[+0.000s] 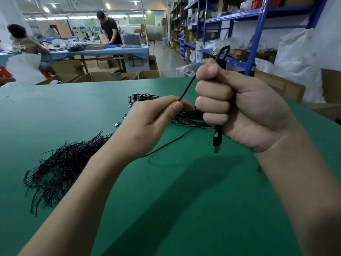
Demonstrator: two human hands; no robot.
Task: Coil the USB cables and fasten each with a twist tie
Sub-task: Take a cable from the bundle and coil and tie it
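Observation:
My right hand (pixel 238 108) is a fist gripping a black USB cable (pixel 186 89). A loop of it sticks out above the fist and its USB plug (pixel 217 140) hangs below. My left hand (pixel 151 124) pinches the same cable between thumb and fingers, just left of the fist. The rest of that cable trails down in a loose curve on the green table (pixel 166 209). A pile of loose black USB cables (pixel 177 115) lies on the table behind my hands, partly hidden. A heap of black twist ties (pixel 60 167) lies at the left.
Beyond the table's far edge stand open cardboard boxes (pixel 147 74). Blue shelving (pixel 249 30) with boxes and bags fills the right side. Two people work at a blue-covered table (pixel 103 50) far back.

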